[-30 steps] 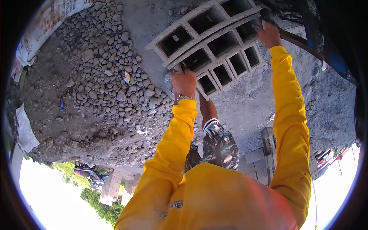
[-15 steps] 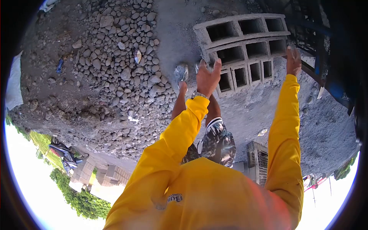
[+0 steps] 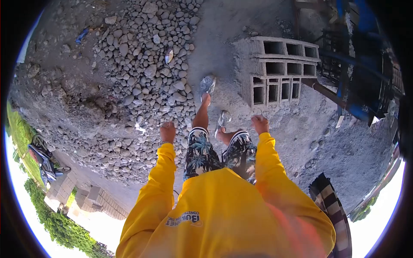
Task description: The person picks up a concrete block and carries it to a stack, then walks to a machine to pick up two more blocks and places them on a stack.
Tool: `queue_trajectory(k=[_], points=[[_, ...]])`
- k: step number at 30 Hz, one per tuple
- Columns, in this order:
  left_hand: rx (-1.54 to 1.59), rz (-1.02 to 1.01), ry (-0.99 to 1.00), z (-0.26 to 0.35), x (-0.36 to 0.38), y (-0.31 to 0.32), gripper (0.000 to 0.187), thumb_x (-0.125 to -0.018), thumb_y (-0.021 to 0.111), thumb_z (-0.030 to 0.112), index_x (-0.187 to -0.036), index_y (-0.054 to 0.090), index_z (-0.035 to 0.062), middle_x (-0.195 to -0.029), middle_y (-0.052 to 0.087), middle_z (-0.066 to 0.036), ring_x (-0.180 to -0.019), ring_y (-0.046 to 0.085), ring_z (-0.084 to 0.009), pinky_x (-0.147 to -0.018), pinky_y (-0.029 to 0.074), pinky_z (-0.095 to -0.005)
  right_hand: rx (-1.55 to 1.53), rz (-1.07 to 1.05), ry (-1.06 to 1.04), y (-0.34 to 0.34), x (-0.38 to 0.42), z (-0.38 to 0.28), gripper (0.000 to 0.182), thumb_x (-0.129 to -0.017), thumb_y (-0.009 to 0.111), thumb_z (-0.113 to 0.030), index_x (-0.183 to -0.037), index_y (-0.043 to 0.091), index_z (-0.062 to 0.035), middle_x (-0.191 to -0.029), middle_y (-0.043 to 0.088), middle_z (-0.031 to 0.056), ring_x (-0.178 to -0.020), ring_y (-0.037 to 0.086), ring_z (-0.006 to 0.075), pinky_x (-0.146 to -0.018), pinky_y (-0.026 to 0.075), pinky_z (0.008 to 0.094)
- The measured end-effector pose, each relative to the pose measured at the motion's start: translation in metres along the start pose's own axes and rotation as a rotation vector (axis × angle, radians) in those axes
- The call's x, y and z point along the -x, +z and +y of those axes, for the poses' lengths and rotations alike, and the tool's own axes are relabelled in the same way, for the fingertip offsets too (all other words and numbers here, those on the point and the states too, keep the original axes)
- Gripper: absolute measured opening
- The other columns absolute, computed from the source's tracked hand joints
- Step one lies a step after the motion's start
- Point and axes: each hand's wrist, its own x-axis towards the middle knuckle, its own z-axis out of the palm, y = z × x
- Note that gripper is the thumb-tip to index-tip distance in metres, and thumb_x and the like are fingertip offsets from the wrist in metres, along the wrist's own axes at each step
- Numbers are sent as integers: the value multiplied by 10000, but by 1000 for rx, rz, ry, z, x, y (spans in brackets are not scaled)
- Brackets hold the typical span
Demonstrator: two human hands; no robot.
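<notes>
A stack of grey hollow concrete blocks (image 3: pixel 269 71) stands on the ground ahead and to the right, its open cells facing me. My right hand (image 3: pixel 260 124) hangs below and apart from the stack, fingers curled in, with nothing visible in it. Over the edge of the stone heap, my left hand (image 3: pixel 167 132) is also loosely closed and shows nothing held. Both arms are in yellow sleeves, drawn back near my body. The backs of the blocks are hidden.
A heap of rounded stones (image 3: pixel 146 64) spreads to the left of my feet. Dark framework with blue parts (image 3: pixel 352 56) rises right of the blocks, with a bar (image 3: pixel 325 92) slanting near them. A motorcycle (image 3: pixel 43 157) and stacked blocks (image 3: pixel 101 202) are at lower left. Checkered cloth (image 3: pixel 329 202) appears at lower right.
Both hands have let go of the block stack and come back toward my body, the left one moving leftward. My feet are now apart, and the stack appears farther away.
</notes>
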Motion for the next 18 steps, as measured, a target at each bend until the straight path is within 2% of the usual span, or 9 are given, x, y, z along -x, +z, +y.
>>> queue_trajectory(k=[2,5,8,9,12,13,16,17,18], points=[[19,-24,-134,-22,14,-11,342,-858,505,319,-814,675,26,-805,655,-208,-761,623,-407,-675,484,-433,165,-219,-120,26,12,-28,288,-819,628,-180,-1019,633,26,-876,663,101,-748,649,160,-603,541,286],[-134,-16,68,-80,31,8,341,-859,498,314,-851,681,27,-814,658,-207,-762,628,-397,-676,485,-422,240,-241,-219,51,29,-75,289,-830,627,-175,-1036,623,27,-896,662,99,-780,651,166,-645,539,278],[140,32,-143,-102,56,41,355,-857,492,323,-868,679,22,-804,662,-201,-745,634,-382,-675,486,-420,19,-191,-354,60,47,-89,308,-833,627,-188,-1056,615,24,-916,663,98,-800,655,174,-683,533,275],[305,-59,-283,-79,72,31,374,-853,485,338,-846,681,20,-790,662,-201,-737,636,-374,-682,483,-426,-63,-217,-351,58,50,-81,338,-832,625,-174,-1096,594,33,-958,662,101,-824,653,171,-668,548,285],[337,-63,-230,-112,90,64,383,-852,488,345,-831,678,13,-765,662,-190,-718,637,-357,-683,483,-423,-31,-161,-356,33,82,-25,357,-831,630,-181,-1100,582,49,-966,657,110,-827,652,168,-661,551,290],[387,14,-182,-127,98,78,391,-849,490,343,-791,669,0,-744,660,-190,-704,637,-351,-676,480,-428,-116,-125,-339,24,101,8,333,-822,633,-192,-1066,609,33,-936,661,112,-788,655,169,-659,553,291],[302,-11,-94,-145,138,79,380,-849,495,338,-814,666,1,-754,663,-186,-716,642,-347,-663,476,-430,-10,-66,-215,-26,162,155,317,-813,625,-221,-1024,637,16,-870,667,104,-734,653,180,-640,544,293],[281,-162,-166,-117,176,43,363,-837,526,348,-837,650,6,-790,667,-182,-755,645,-354,-669,488,-430,9,-63,-177,-42,190,207,328,-820,609,-240,-1022,638,16,-858,667,101,-723,649,182,-632,536,291],[164,-177,-19,-142,187,48,344,-831,542,345,-844,646,18,-811,669,-176,-763,647,-346,-673,493,-430,112,-32,-98,-58,224,257,306,-809,616,-234,-981,655,16,-829,663,98,-700,644,182,-604,542,299]])
